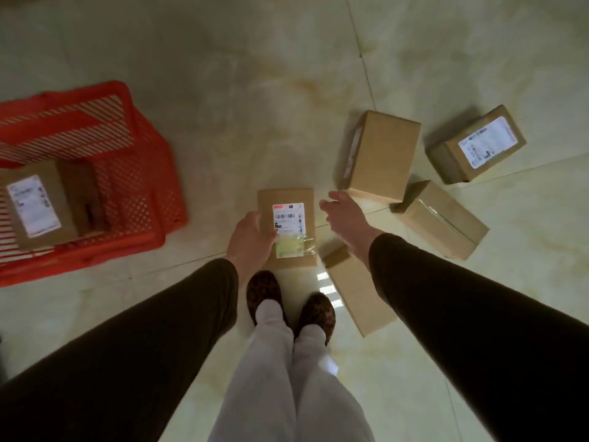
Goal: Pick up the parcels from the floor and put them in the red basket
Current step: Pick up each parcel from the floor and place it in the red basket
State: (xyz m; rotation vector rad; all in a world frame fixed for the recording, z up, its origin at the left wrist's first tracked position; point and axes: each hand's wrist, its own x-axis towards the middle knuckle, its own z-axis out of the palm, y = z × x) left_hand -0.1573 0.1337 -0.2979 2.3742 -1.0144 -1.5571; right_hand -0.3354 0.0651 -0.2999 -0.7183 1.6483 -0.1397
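**Left grip on a labelled parcel, right grip open**

Left grip [251,232] closed around the left edge of a flat labelled parcel [288,228], thumb over its top face, held above the floor [255,106] just ahead of the shoes [264,290]. Right grip [342,218] spread wide and holding nothing, just right of that parcel. White barcode label on the held parcel, with a red strip at its top corner; print too small to read; yellowish tape patch below it. Red basket [137,186] at the far left, already containing one labelled box [38,205], writing blurred. Four parcels on the floor at right: a plain upright box [382,154], a labelled box [478,145] beyond it, a taped box [443,218] nearer, and a long box [357,291] partly under the right forearm. Open tiled floor between basket and parcels, and ahead.
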